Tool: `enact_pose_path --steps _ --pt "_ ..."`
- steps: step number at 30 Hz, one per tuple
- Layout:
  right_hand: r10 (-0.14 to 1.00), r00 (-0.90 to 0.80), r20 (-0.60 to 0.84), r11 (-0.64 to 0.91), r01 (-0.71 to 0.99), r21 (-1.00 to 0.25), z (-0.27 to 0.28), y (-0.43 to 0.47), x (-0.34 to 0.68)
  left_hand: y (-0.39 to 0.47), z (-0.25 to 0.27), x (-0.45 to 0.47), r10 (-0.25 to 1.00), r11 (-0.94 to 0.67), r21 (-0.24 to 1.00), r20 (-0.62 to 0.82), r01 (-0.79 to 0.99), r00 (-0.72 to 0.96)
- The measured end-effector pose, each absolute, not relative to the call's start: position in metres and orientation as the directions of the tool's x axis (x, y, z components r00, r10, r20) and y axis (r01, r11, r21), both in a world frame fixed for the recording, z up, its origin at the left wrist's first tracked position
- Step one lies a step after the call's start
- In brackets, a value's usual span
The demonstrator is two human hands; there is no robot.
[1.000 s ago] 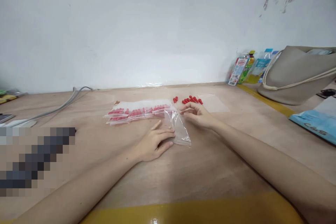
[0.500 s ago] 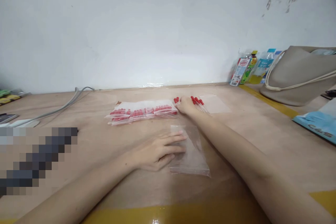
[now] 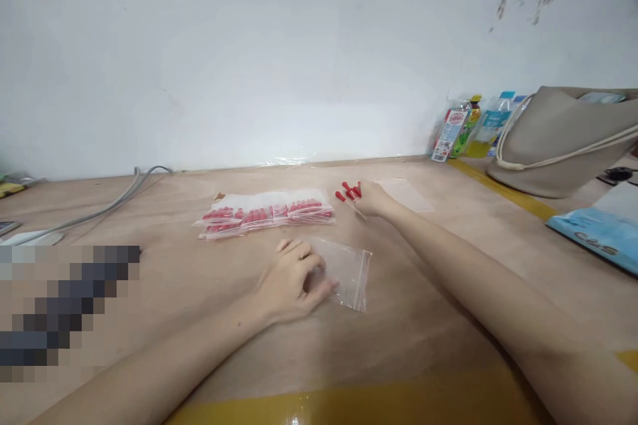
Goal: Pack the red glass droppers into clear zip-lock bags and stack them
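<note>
here, left hand (image 3: 295,279) gapes at edge of clear bag (image 3: 349,272); right hand (image 3: 371,199) at red-tipped sticks (image 3: 350,192), grip unclear

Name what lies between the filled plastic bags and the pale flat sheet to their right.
In the head view, loose red-tipped sticks and the right hand are between the filled plastic bags and the pale flat sheet.
</note>
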State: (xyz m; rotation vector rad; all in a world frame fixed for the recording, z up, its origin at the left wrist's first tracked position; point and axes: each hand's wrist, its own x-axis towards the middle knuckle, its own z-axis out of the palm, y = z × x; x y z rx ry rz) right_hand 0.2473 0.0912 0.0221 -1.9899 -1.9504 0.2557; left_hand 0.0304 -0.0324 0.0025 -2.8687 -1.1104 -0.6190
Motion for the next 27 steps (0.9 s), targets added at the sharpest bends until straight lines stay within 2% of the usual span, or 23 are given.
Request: enact_pose_path --steps 3,5,7,8,10,14,18,27 --pt "0.982 0.013 0.187 0.109 0.772 -0.626 0.025 0.069 0.264 -0.022 0.004 0.022 0.492 -0.870 0.208 0.297 0.447 0.818" --pt "0.987 -0.024 0.162 0.151 0.524 -0.838 0.023 0.049 0.273 -0.017 0.003 0.020 0.437 -0.892 0.224 0.194 0.394 0.878" --pt "0.994 -0.086 0.064 0.082 0.233 -0.969 0.016 0.028 0.278 -0.017 0.001 0.021 0.482 -0.863 0.230 0.115 0.449 0.868" --pt "0.993 -0.111 0.026 0.039 0.114 -0.993 0.011 0.019 0.279 -0.018 -0.001 0.023 0.529 -0.836 0.229 0.102 0.498 0.842" --pt "0.994 -0.110 0.011 0.006 -0.042 -0.999 0.000 0.005 0.277 -0.022 -0.004 0.026 0.626 -0.773 0.222 0.110 0.595 0.772" --pt "0.995 0.082 0.049 0.060 -0.142 -0.988 -0.017 -0.004 0.268 -0.031 -0.008 0.031 0.708 -0.705 0.206 0.144 0.679 0.691" --pt "0.983 0.171 0.063 0.091 -0.163 -0.983 -0.022 -0.001 0.262 -0.033 -0.008 0.032 0.717 -0.695 0.217 0.132 0.685 0.685" --pt "0.976 0.178 0.127 0.148 -0.108 -0.983 -0.023 -0.002 0.262 -0.032 -0.007 0.032 0.708 -0.706 0.184 0.157 0.684 0.689"
